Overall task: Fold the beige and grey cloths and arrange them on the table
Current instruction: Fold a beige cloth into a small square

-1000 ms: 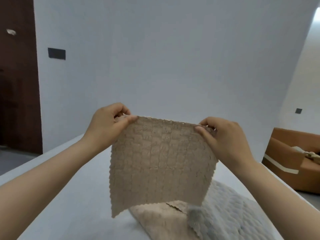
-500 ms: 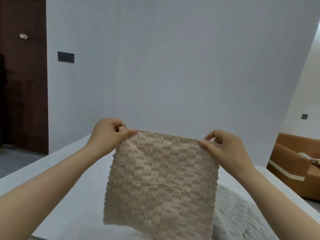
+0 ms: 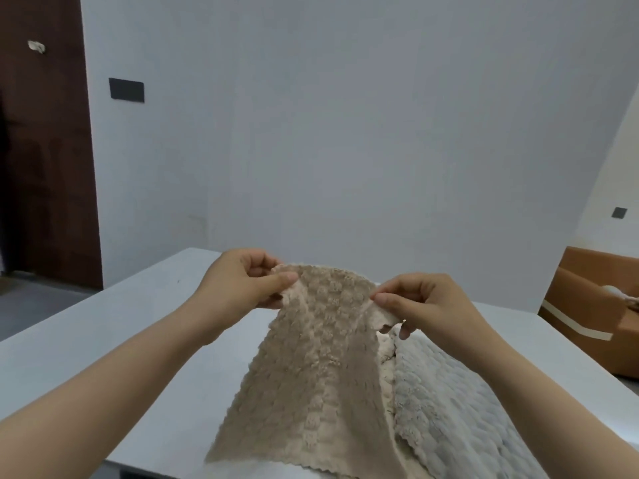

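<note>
**A:** Left grip, what does it have?

**B:** It pinches the top left corner of the beige cloth, thumb on the near side, curled fingers behind.

**A:** And the right grip?

**B:** It pinches the top right corner, which curls over toward the viewer under the thumb. Both grips sit near each other in the middle of the frame, so the top edge humps up between them.

**A:** Where does the cloth go from there?

**B:** It slopes down toward the lower middle of the frame, and its scalloped bottom edge reaches the desk close to the near side.

**A:** The grey cloth?

**B:** The grey cloth lies on the desk at lower right, just beside the beige one. A paler cream cloth shows as a strip between them.

**A:** Anything around?

**B:** A dark wooden door at upper left, a black wall plate beside it, and an orange-brown sofa at the right edge.
</note>
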Action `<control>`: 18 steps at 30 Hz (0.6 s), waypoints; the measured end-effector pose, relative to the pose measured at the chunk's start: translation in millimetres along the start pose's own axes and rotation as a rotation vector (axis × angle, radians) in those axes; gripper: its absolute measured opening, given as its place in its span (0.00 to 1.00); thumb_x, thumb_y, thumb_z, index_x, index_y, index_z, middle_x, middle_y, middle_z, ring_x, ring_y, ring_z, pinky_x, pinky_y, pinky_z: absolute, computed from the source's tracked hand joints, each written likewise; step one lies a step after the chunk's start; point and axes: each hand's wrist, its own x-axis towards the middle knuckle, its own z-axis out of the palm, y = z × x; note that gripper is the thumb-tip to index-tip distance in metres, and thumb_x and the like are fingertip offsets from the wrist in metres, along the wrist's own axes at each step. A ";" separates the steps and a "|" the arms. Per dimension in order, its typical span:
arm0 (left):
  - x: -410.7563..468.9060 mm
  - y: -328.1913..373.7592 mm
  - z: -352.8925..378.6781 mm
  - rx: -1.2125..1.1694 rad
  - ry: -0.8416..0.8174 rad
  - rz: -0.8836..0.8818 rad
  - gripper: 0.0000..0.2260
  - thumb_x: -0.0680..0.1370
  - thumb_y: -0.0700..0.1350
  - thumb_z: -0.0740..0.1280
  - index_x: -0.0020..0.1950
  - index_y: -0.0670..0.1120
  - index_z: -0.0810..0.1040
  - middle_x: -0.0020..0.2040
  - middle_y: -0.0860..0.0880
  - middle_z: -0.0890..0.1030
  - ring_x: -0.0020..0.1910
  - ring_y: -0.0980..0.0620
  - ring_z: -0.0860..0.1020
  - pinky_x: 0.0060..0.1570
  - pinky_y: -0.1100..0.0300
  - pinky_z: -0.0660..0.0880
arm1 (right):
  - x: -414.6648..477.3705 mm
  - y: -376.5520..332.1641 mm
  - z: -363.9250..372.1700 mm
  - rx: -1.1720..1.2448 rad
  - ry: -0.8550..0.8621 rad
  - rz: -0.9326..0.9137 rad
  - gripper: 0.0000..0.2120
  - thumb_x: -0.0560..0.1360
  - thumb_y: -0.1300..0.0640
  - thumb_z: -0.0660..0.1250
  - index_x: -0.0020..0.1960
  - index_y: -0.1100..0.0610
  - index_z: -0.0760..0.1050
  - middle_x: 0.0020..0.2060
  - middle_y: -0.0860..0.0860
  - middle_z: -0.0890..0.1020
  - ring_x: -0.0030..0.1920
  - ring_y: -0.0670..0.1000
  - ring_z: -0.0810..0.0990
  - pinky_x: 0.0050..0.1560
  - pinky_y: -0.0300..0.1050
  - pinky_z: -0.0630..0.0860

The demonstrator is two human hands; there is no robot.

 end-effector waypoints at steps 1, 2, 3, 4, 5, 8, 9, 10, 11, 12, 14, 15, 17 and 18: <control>-2.9 0.4 1.3 -0.015 -0.015 0.006 0.06 0.73 0.40 0.72 0.48 0.38 0.81 0.38 0.42 0.82 0.35 0.52 0.81 0.39 0.64 0.81 | -0.6 -2.3 2.8 0.023 -0.005 0.005 0.04 0.75 0.64 0.68 0.45 0.62 0.83 0.30 0.50 0.83 0.28 0.44 0.81 0.31 0.38 0.78; -5.7 0.4 2.5 -0.029 -0.035 0.013 0.05 0.74 0.39 0.71 0.48 0.39 0.82 0.40 0.40 0.83 0.38 0.49 0.81 0.42 0.62 0.81 | -1.5 -4.9 5.4 0.043 -0.010 0.008 0.04 0.75 0.64 0.68 0.45 0.62 0.83 0.31 0.51 0.84 0.29 0.44 0.82 0.31 0.37 0.78; -8.5 0.1 3.8 -0.044 -0.055 0.020 0.04 0.75 0.37 0.70 0.48 0.39 0.82 0.43 0.37 0.83 0.40 0.47 0.82 0.44 0.60 0.81 | -2.5 -7.5 8.2 0.061 -0.019 0.012 0.05 0.75 0.64 0.68 0.46 0.61 0.83 0.34 0.53 0.85 0.31 0.46 0.83 0.31 0.37 0.78; -11.4 -0.6 5.3 -0.053 -0.071 0.026 0.04 0.75 0.37 0.69 0.48 0.40 0.82 0.45 0.36 0.83 0.41 0.47 0.82 0.45 0.60 0.82 | -3.7 -9.9 11.3 0.076 -0.033 0.014 0.05 0.75 0.63 0.68 0.47 0.61 0.83 0.36 0.54 0.86 0.34 0.48 0.84 0.32 0.38 0.78; -13.9 -1.4 6.8 -0.051 -0.076 0.037 0.04 0.75 0.36 0.69 0.48 0.40 0.82 0.46 0.35 0.82 0.41 0.47 0.82 0.45 0.60 0.81 | -5.2 -11.8 14.4 0.087 -0.048 0.016 0.06 0.76 0.63 0.67 0.48 0.60 0.83 0.39 0.55 0.86 0.37 0.50 0.85 0.32 0.38 0.78; -19.3 -3.3 10.0 -0.042 -0.031 0.079 0.03 0.73 0.36 0.71 0.45 0.39 0.82 0.41 0.37 0.83 0.36 0.50 0.82 0.38 0.64 0.79 | -8.5 -15.0 24.8 0.110 -0.071 0.004 0.10 0.79 0.64 0.62 0.52 0.58 0.82 0.45 0.54 0.85 0.40 0.52 0.86 0.32 0.38 0.78; -20.2 -4.3 10.4 -0.060 -0.006 0.079 0.03 0.72 0.36 0.72 0.45 0.38 0.81 0.38 0.39 0.83 0.34 0.51 0.82 0.36 0.64 0.79 | -9.6 -15.4 28.5 0.113 -0.077 0.001 0.11 0.79 0.65 0.61 0.53 0.57 0.82 0.46 0.53 0.85 0.40 0.52 0.86 0.32 0.38 0.78; -20.7 -5.7 10.2 -0.078 0.017 0.078 0.04 0.71 0.36 0.73 0.44 0.38 0.80 0.36 0.41 0.83 0.33 0.52 0.81 0.36 0.64 0.79 | -10.4 -15.7 32.4 0.116 -0.085 -0.002 0.12 0.79 0.66 0.61 0.54 0.56 0.81 0.45 0.52 0.85 0.40 0.52 0.86 0.32 0.39 0.78; -21.2 -6.9 9.6 -0.090 0.034 0.078 0.04 0.71 0.36 0.73 0.43 0.37 0.80 0.34 0.44 0.83 0.32 0.52 0.81 0.35 0.64 0.79 | -11.2 -16.3 36.1 0.117 -0.090 -0.010 0.13 0.78 0.66 0.62 0.54 0.55 0.81 0.43 0.52 0.85 0.40 0.52 0.86 0.32 0.39 0.78; -21.8 -8.0 9.0 -0.100 0.037 0.080 0.04 0.71 0.36 0.73 0.42 0.37 0.80 0.34 0.45 0.83 0.32 0.53 0.81 0.36 0.64 0.79 | -11.4 -17.1 39.9 0.114 -0.087 -0.023 0.12 0.77 0.66 0.63 0.54 0.54 0.81 0.41 0.51 0.85 0.39 0.52 0.86 0.33 0.39 0.78; -23.4 -10.1 8.1 -0.116 0.018 0.085 0.02 0.72 0.34 0.72 0.43 0.38 0.82 0.35 0.46 0.83 0.33 0.53 0.81 0.37 0.65 0.79 | -10.5 -17.8 47.6 0.076 -0.057 -0.061 0.09 0.75 0.64 0.68 0.50 0.53 0.83 0.38 0.50 0.85 0.37 0.51 0.85 0.32 0.40 0.78; -24.6 -10.7 8.1 -0.121 0.009 0.090 0.02 0.72 0.34 0.71 0.43 0.39 0.82 0.35 0.46 0.84 0.34 0.54 0.82 0.38 0.65 0.79 | -9.8 -18.1 51.2 0.043 -0.035 -0.087 0.06 0.74 0.61 0.70 0.47 0.52 0.83 0.37 0.49 0.85 0.35 0.50 0.85 0.32 0.40 0.77; -26.9 -11.1 7.5 -0.134 0.000 0.098 0.02 0.72 0.34 0.71 0.44 0.39 0.83 0.36 0.46 0.84 0.34 0.55 0.82 0.38 0.67 0.78 | -8.8 -18.9 58.4 -0.019 0.022 -0.146 0.03 0.73 0.56 0.71 0.41 0.51 0.83 0.34 0.47 0.84 0.31 0.47 0.83 0.32 0.38 0.76; -27.4 -10.8 7.0 -0.146 0.002 0.100 0.02 0.72 0.35 0.71 0.44 0.39 0.83 0.36 0.45 0.84 0.34 0.55 0.81 0.37 0.67 0.78 | -9.0 -19.0 61.5 -0.054 0.058 -0.178 0.04 0.72 0.53 0.72 0.39 0.50 0.82 0.33 0.46 0.83 0.29 0.46 0.81 0.31 0.36 0.74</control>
